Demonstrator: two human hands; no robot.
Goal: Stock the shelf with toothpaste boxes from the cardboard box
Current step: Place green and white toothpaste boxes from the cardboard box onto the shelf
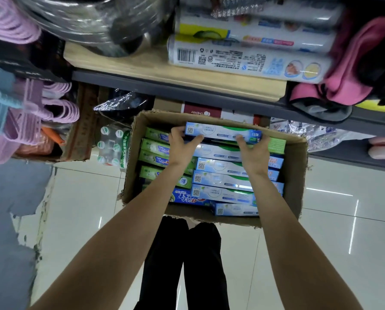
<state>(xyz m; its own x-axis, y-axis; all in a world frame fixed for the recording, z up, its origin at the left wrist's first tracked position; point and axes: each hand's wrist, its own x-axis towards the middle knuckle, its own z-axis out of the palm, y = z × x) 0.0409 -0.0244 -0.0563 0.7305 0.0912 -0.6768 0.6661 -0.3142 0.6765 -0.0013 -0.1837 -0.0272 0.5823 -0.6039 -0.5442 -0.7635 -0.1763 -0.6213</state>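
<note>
An open cardboard box (295,175) sits on the floor below the shelf, packed with several toothpaste boxes, green ones on the left and pale blue ones on the right. Both hands reach into its far end. My left hand (181,146) and my right hand (253,153) grip one long pale blue toothpaste box (220,132) by its two ends, lifted slightly above the others. The wooden shelf (142,63) with a grey front edge runs across the top of the view.
Rolls of plastic wrap (249,57) lie on the shelf, a pink cloth (348,72) to their right, metal pots (79,21) to the left. Purple hangers (52,104) hang at left. A pack of water bottles (113,148) stands beside the cardboard box. Glossy floor tiles surround it.
</note>
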